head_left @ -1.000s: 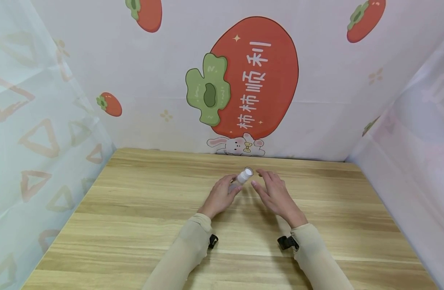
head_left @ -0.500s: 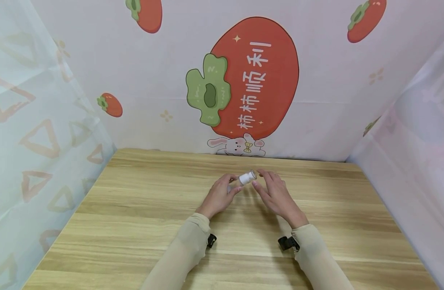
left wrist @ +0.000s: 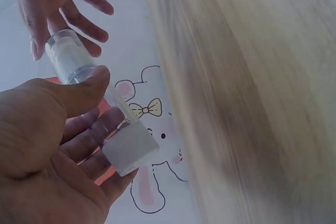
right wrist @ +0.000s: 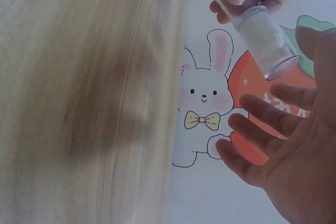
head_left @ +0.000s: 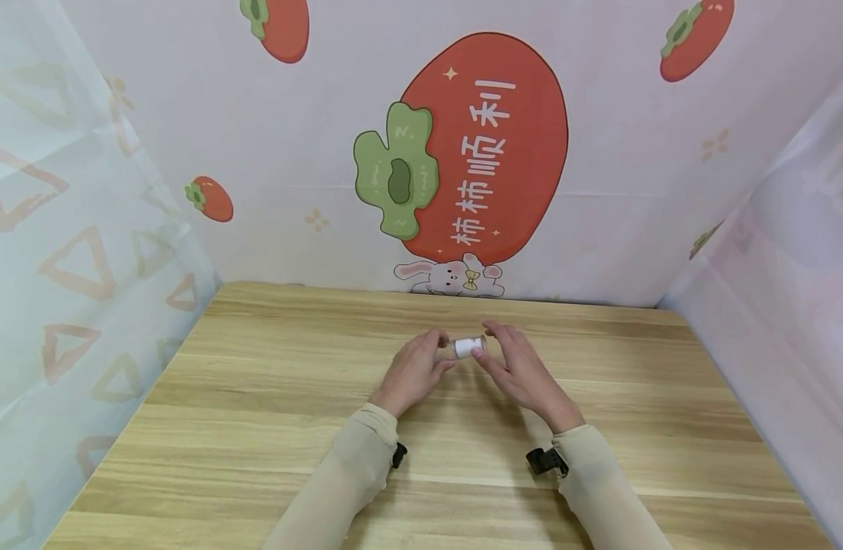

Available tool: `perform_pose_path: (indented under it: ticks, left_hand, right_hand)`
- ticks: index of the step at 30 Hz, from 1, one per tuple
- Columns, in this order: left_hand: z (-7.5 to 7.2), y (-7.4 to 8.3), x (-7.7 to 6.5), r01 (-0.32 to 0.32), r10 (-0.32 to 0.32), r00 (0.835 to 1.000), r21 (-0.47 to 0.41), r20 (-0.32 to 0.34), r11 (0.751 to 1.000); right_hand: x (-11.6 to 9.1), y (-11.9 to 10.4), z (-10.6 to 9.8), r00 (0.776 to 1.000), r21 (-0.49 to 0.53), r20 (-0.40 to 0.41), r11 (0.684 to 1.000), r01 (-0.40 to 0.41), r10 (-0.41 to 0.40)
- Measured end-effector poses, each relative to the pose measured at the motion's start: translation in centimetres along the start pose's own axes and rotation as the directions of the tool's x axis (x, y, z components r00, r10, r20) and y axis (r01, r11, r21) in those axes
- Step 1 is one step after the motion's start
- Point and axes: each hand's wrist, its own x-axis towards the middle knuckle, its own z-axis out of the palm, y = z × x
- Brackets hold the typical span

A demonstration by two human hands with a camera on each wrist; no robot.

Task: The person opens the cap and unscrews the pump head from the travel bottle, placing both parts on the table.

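My left hand [head_left: 413,373] holds a small clear bottle with a white pump top under a see-through cap [head_left: 468,347]. In the left wrist view the thumb lies across the bottle's neck, the fingers are curled round behind the clear body, and a whitish patch [left wrist: 128,148] shows at the base end. The bottle is tilted, its cap pointing at the right hand. My right hand [head_left: 523,373] is spread just beside the cap. Its fingers [right wrist: 273,114] are loosely bent and grip nothing in the right wrist view, with the thumb tip close to the cap [right wrist: 268,45].
Both hands are above a wood-grain table [head_left: 256,428], near its back edge. Behind it hangs a white cloth backdrop [head_left: 311,145] printed with persimmons and a rabbit. Cloth walls [head_left: 70,198] flank the table. A black band [head_left: 547,461] sits at the right wrist.
The bottle's capped end has swung down and to the right, from slanting upward to nearly level, and is now close to the right thumb. The right hand has barely moved.
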Motion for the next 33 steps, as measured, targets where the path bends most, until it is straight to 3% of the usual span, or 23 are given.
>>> perform_pose_path:
  ticks: [6,11,18,33]
  left_hand:
    - [-0.3,0.1,-0.2,-0.046,0.048,0.999,0.097,-0.024,0.994]
    - [-0.5,0.2,-0.4,-0.049,0.052,0.999,0.177,-0.010,0.983]
    - [-0.7,0.2,-0.8,-0.103,0.106,0.994,0.283,0.003,0.953]
    - [-0.7,0.2,-1.1,-0.146,0.143,0.989,0.334,0.032,0.931]
  right_hand:
    - [0.2,-0.3,0.1,1.000,0.004,0.029,1.000,0.009,-0.009]
    - [0.4,-0.5,0.3,0.998,-0.034,0.060,0.999,0.032,-0.030]
    - [0.7,-1.0,0.4,0.993,-0.065,0.080,0.994,0.089,-0.083]
    - [1.0,-1.6,1.2,0.979,-0.180,0.114,0.965,0.189,-0.170]
